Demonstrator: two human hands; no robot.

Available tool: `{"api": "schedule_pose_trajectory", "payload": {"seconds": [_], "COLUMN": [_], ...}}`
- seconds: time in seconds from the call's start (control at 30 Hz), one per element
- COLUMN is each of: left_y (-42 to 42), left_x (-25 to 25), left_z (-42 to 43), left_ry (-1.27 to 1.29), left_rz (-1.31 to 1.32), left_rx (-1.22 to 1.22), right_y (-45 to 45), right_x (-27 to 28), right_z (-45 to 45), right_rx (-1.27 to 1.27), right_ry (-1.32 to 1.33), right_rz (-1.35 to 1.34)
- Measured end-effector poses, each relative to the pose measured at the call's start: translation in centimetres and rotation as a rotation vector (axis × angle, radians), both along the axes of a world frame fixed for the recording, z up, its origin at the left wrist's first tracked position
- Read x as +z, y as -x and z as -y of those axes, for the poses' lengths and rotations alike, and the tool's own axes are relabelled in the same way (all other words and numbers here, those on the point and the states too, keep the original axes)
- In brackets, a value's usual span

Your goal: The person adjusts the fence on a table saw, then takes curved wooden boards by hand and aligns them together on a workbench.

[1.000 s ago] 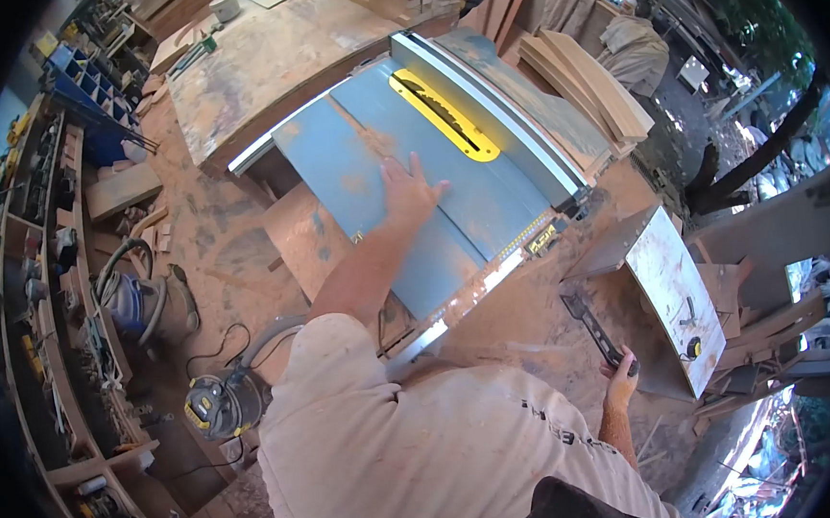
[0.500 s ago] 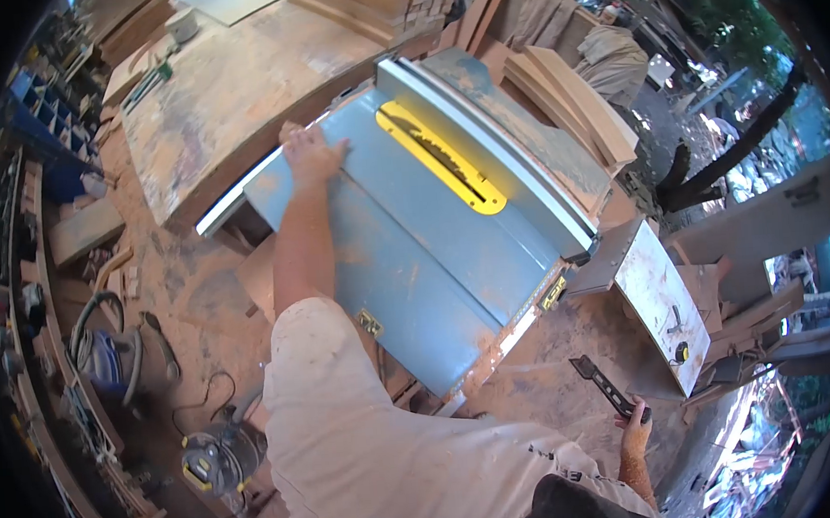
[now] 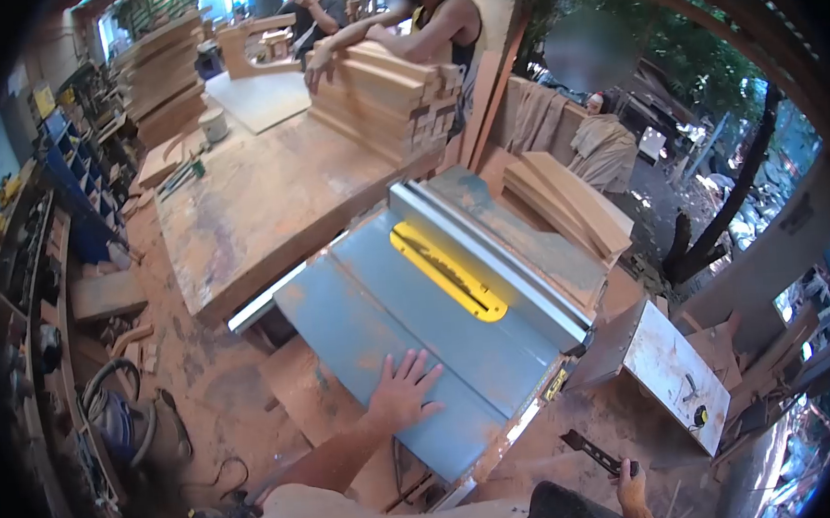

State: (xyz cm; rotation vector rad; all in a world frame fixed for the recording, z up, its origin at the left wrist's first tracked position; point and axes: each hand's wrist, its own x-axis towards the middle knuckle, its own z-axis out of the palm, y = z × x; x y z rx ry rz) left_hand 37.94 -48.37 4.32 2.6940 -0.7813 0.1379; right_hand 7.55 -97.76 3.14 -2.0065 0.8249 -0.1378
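- Head view; clock directions centred on the left hand [image 3: 405, 392].
- Left hand: fingers spread, palm down on the grey saw table [image 3: 342, 312], which extends toward twelve o'clock.
- Right hand [image 3: 631, 490], four o'clock: closed around one end of a dark stick [image 3: 592, 453].
- Yellow insert [image 3: 471, 296]: one o'clock, beside the fence [image 3: 492, 260].

Blue-grey saw table [image 3: 429, 316], sawdust [image 3: 364, 287] and a long fence [image 3: 498, 270] on top.

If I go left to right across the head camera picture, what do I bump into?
Shop vacuum → white tub → the person's left hand → black tool → white panel.
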Motion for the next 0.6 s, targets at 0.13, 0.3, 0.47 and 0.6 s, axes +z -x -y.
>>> {"api": "schedule_pose_trajectory", "payload": {"seconds": [0.13,0.3,0.47,0.6], "left_y": [-1.5,-11.4,-17.5,-22.5], "left_x": [-1.1,1.5,2.0,-1.5], "left_z": [-4.6,-18.4,-20.4,-14.0], "left_ry": [-0.072,-0.277,-0.059,0.064], "left_rz": [-0.104,-0.203,-0.001,0.079], "left_rx": [0.184,1.036,0.801,0.415], "right_y": [-1.7,-1.9,-1.9,-1.8], "right_x": [1.3,-0.2,-1.0,-0.4], "right_z": [-0.4,0.4,0.5,0.1], "right_rx": [0.061,0.095,0.087,0.085], "right_ry": [0.025,-0.015,-0.045,-0.010], "right_rz": [-0.015,-0.007,-0.009,-0.096]}}
